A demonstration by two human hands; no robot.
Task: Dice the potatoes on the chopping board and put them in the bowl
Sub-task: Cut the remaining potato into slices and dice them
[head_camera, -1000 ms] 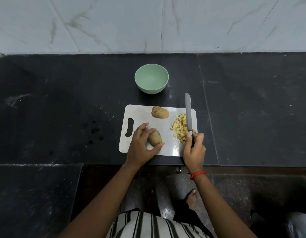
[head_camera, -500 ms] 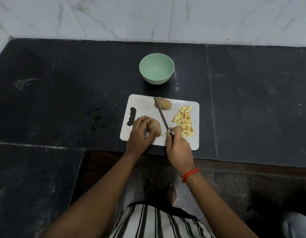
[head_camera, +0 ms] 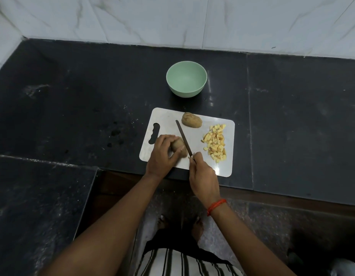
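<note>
Potato (head_camera: 178,149), seen from the head camera, brown and matte-skinned, sits near-left on the flat white chopping board (head_camera: 168,116), my left hand (head_camera: 162,156) curled over it; my right hand (head_camera: 202,176) grips the knife (head_camera: 183,137), thin blade along its right flank. I'd tuck fingertips back and cut straight down (round skin may roll). Pale cubes (head_camera: 215,143) lie heaped right; a second potato (head_camera: 191,120) waits behind; the smooth green bowl (head_camera: 184,92) stands beyond, unfilled.

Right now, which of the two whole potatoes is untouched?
The far potato, nearest the green bowl, lies alone. The left hand grips the near potato beside the knife.
</note>
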